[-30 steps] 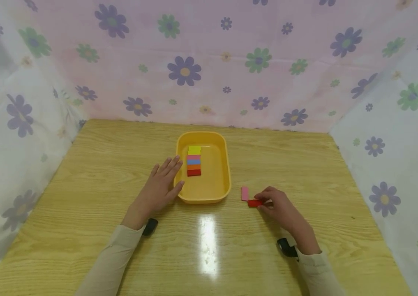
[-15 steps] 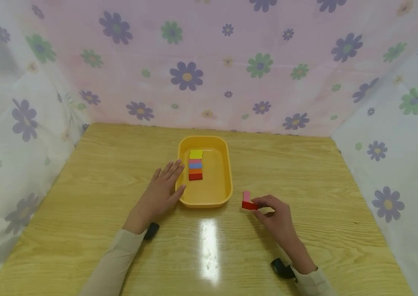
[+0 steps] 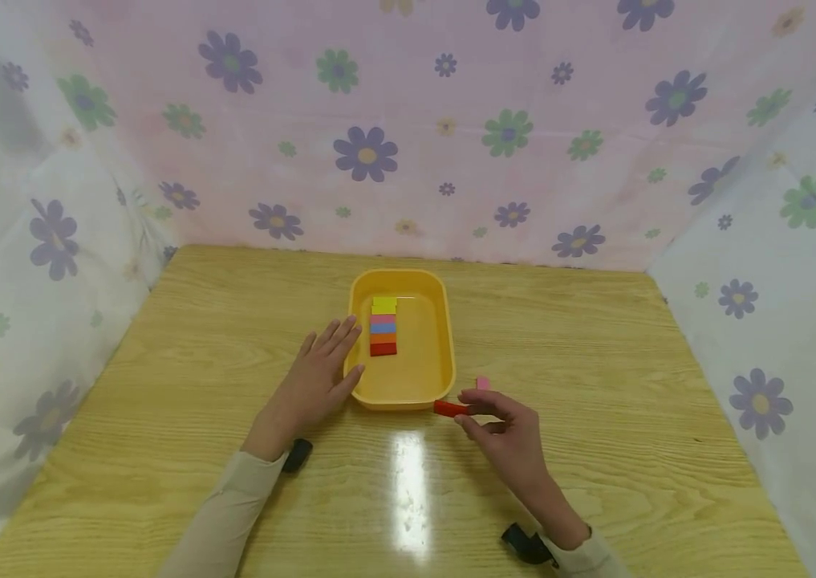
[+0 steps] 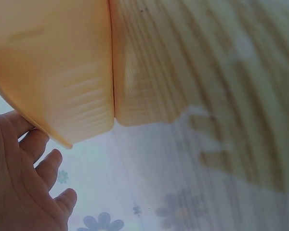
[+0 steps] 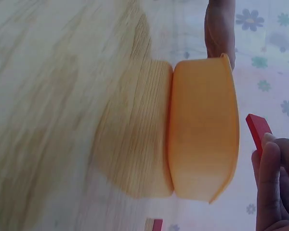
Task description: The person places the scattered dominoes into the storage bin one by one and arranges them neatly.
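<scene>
My right hand (image 3: pixel 509 433) pinches a red block (image 3: pixel 449 409) between thumb and fingertips, by the near right corner of the yellow tray (image 3: pixel 449 345). In the right wrist view the red block (image 5: pixel 259 129) is held up beside the tray's rim. My left hand (image 3: pixel 314 381) rests on the tray's left rim with its fingers spread. From the left wrist, the left fingers (image 4: pixel 48 168) touch the rim's edge. Inside the tray a row of several blocks (image 3: pixel 383 327) lies along the left side: yellow, pink, blue, orange and red.
A pink block (image 3: pixel 483 383) lies on the wooden table (image 3: pixel 595 345) right of the tray, partly hidden behind my right hand. Flowered cloth (image 3: pixel 292 96) hangs around the back and sides of the table. A bright reflection lies on the table in front of the tray.
My right hand has lifted the red block off the table and carried it left, from beside the pink block to the tray's near right corner. The left hand stays on the rim.
</scene>
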### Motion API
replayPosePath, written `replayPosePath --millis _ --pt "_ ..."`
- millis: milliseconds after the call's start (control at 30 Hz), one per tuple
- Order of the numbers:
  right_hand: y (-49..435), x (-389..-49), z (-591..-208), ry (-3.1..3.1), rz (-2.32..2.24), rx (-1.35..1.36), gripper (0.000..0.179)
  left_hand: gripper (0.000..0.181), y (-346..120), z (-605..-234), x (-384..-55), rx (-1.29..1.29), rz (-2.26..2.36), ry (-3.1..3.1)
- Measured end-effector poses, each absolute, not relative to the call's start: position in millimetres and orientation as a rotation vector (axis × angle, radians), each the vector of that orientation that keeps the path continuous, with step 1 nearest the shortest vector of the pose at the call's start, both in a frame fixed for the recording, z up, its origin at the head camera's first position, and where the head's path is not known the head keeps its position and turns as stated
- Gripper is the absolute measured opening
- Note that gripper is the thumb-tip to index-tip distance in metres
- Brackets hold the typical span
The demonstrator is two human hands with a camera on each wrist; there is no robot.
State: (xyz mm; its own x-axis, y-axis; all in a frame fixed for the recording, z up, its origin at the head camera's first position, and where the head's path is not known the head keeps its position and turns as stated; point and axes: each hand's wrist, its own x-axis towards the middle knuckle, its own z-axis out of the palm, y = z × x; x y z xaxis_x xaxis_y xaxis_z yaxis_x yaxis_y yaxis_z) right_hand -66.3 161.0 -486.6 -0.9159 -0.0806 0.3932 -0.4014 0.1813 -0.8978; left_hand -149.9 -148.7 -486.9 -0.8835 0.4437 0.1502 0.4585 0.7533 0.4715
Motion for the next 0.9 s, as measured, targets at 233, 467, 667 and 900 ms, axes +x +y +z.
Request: replayPosePath --millis 233,467,667,900 --pt "143 -70 -484 -2.134 1.831 0.518 0.03 0.065 -148 -489 -150 -0.755 -0.788 -2.885" --pt "128 -76 -485 -2.116 1.915 0.498 0.022 0.064 -147 -489 -150 -0.753 -0.781 -2.901" --pt "115 -89 -481 -2.097 1.903 0.47 0.018 0.064 -147 -490 -150 -0.744 -0.77 -2.917" --pt "95 -104 -469 -2.053 1.947 0.392 0.013 0.065 -148 -488 -151 -0.743 -0.752 -2.911"
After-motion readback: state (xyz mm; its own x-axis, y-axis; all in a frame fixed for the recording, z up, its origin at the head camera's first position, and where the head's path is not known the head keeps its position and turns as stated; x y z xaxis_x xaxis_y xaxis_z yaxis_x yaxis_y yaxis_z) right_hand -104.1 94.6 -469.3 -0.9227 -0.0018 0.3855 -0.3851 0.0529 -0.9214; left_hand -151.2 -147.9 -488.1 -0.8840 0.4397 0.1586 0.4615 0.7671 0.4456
